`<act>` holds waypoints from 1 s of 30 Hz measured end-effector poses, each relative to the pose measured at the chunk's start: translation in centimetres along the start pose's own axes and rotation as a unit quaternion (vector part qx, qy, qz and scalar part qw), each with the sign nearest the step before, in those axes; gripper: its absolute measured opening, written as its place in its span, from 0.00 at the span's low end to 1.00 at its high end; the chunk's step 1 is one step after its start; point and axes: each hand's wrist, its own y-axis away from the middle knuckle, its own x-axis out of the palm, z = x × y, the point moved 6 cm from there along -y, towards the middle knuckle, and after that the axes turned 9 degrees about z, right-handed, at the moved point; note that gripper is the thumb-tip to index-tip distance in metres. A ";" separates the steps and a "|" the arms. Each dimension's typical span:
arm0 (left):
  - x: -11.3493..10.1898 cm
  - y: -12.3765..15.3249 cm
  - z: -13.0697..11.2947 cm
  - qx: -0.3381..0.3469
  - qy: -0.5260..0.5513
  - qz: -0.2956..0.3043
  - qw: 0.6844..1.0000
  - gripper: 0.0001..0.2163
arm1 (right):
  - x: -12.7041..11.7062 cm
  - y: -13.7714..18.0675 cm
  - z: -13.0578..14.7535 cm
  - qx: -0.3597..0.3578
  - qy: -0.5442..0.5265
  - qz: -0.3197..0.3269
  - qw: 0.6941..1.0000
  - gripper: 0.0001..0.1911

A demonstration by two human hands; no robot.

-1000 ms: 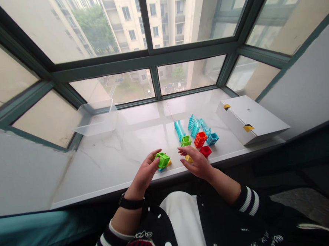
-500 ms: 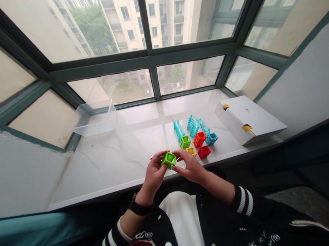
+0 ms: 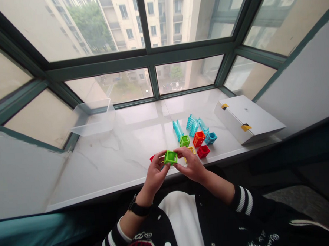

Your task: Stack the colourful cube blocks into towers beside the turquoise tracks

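Observation:
Between my two hands is a green cube block (image 3: 170,158) with an open face turned up toward me. My left hand (image 3: 155,172) grips it from the left, thumb below and fingers behind. On its other side my right hand (image 3: 191,165) holds it with fingertips and thumb. Behind my left fingers a red piece (image 3: 152,158) shows only in part. A yellow block (image 3: 192,150) is half hidden by my right hand. Close by stand another green block (image 3: 184,140), an orange block (image 3: 199,138), a red block (image 3: 203,151) and a blue block (image 3: 210,138).
Light-blue track pieces, one straight (image 3: 178,130), one curved (image 3: 192,125) and one slimmer (image 3: 203,125), lie behind the blocks. A white box (image 3: 250,119) stands at the right of the marble sill (image 3: 106,167). A clear plastic bin (image 3: 94,123) sits at the left by the window.
The green cube block has been turned in my hands, so its open face now points more toward me. More of the red piece shows behind my left fingers.

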 end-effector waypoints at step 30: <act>2.7 -8.0 -0.5 0.092 -0.204 0.059 0.973 0.28 | -8.8 -1.9 -3.8 0.050 0.093 0.036 0.994 0.23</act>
